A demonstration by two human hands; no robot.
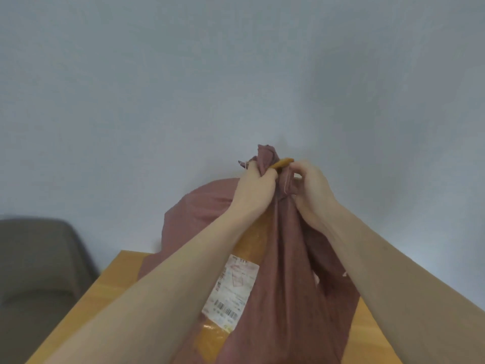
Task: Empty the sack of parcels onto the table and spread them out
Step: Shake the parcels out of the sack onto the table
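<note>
The fingers of the left hand [258,185] are curled tight round the gathered neck of the dusty-pink cloth sack [286,271], thumb side toward the right hand [312,190], whose fingers are also bent and pinch the same bunched cloth just below the top. The two hands sit close together, nearly touching, with the twisted tip of the sack poking up above them. A small flat yellow-orange strip [282,163] sticks out between the hands at the neck; whether it is a tie or part of a parcel cannot be told. Both bare forearms reach up from the lower edge of the view to the neck. Below the hands the sack hangs in long folds and bulges to the left, standing on the light wooden tabletop [86,306]. Against its near side, between the forearms, lies a yellow padded parcel [252,245] bearing a white shipping label [231,290] with barcodes. A dark grey chair [39,258] stands at the left beside the tabletop, and a plain pale grey-blue wall [236,74] fills the background.
</note>
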